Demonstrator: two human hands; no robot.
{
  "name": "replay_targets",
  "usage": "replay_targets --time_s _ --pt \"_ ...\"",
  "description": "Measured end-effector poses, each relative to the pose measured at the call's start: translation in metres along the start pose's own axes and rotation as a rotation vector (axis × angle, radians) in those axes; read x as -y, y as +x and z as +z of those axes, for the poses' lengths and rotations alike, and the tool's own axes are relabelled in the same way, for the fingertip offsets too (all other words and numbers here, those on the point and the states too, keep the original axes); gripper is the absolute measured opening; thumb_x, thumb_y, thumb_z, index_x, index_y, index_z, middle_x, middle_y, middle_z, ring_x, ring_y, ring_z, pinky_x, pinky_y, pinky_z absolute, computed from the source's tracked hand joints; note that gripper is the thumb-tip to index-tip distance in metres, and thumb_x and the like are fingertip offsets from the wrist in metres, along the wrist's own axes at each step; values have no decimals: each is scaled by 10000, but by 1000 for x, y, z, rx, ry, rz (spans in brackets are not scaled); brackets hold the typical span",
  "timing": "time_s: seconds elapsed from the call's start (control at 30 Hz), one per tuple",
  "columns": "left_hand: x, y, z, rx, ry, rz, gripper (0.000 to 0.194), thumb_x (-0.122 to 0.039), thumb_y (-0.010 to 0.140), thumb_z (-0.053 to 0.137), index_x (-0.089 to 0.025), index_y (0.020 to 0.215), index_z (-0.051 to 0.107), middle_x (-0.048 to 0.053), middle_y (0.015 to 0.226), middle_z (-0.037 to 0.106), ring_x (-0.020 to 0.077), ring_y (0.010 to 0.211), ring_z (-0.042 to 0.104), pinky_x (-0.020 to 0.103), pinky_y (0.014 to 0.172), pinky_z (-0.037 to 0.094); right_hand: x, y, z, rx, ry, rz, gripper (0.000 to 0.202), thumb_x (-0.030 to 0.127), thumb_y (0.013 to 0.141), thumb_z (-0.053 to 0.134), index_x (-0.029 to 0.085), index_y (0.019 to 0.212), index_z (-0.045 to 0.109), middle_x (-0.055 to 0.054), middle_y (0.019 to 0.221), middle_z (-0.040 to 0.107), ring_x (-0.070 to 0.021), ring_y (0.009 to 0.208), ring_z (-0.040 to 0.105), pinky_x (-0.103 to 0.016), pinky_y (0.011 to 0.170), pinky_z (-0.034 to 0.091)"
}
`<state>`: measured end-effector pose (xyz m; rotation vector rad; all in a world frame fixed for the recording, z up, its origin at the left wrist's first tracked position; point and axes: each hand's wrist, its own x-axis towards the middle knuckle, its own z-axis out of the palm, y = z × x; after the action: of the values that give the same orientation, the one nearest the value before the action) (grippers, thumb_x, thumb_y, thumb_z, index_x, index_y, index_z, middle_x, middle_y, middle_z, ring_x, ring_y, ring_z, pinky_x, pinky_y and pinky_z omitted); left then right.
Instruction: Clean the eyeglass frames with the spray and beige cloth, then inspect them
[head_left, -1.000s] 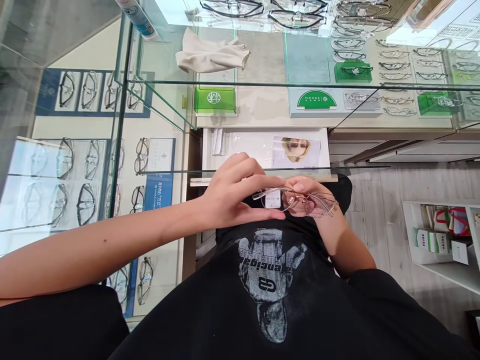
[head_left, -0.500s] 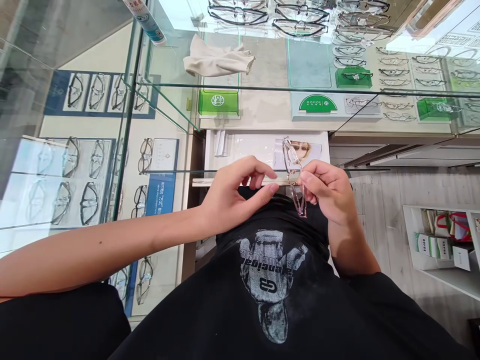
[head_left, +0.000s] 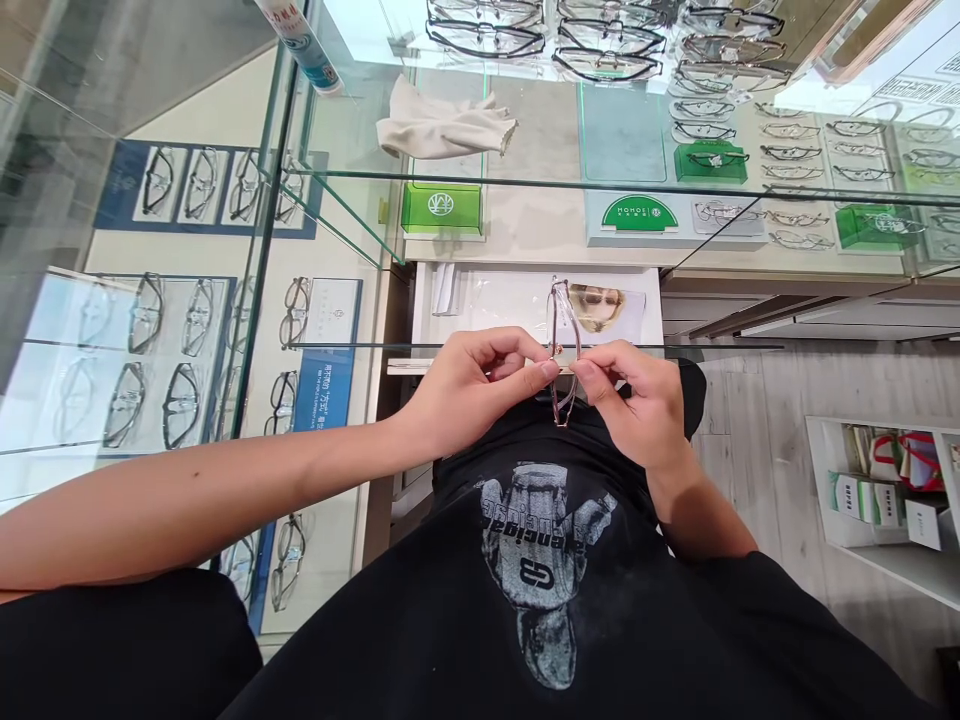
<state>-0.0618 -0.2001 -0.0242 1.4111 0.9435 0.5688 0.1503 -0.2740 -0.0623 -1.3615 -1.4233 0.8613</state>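
Observation:
A thin-rimmed pair of glasses (head_left: 562, 400) is held on end between my two hands, in front of the open drawer. My left hand (head_left: 487, 385) pinches it near the bridge from the left, with thumb and index fingertip together. From the other side my right hand (head_left: 634, 400) grips the glasses with its thumb and forefinger. The temples look folded behind the rims. Behind the glasses, in the white drawer (head_left: 510, 290), lies a card with a picture of a face in sunglasses (head_left: 607, 308).
A glass counter edge (head_left: 480, 178) runs across the view. On the glass lie a crumpled beige cloth (head_left: 446, 120) and a spray bottle (head_left: 307, 50). Many spectacle frames fill the displays. A white shelf (head_left: 885, 530) with boxes stands at the lower right.
My right hand has moved left with the glasses. My left hand, apart from them before, has closed its thumb and finger on them near the bridge.

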Motion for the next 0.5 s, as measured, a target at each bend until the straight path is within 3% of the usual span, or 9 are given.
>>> replay_targets --time_s 0.1,0.2,0.4,0.5 --pt "0 -1 0 -28 46 44 387 -556 901 860 -201 804 740 -73 583 324 109 585 295 288 596 305 2 0 -1 7 -96 -43 236 456 1065 728 264 939 780 -18 794 727 -175 656 584 -326 670 483" --pt "0 -1 -2 -30 68 71 362 -534 920 846 -201 822 744 -75 592 317 111 593 297 288 605 310 4 1 -2 33 -50 -23 237 447 1073 720 255 943 769 -10 778 715 -163 643 585 -317 658 473" --pt "-3 3 -6 74 32 38 404 -545 875 895 -197 776 715 -70 618 319 110 599 281 290 590 279 1 8 1 197 422 201 343 544 998 801 221 914 724 11 762 678 -109 563 529 -255 531 437" --pt "-2 6 -9 139 -3 12 418 -549 874 896 -195 767 702 -67 626 322 114 607 297 290 589 274 -4 11 3 239 562 241 353 522 957 855 212 879 704 22 758 664 -82 536 496 -228 499 409"
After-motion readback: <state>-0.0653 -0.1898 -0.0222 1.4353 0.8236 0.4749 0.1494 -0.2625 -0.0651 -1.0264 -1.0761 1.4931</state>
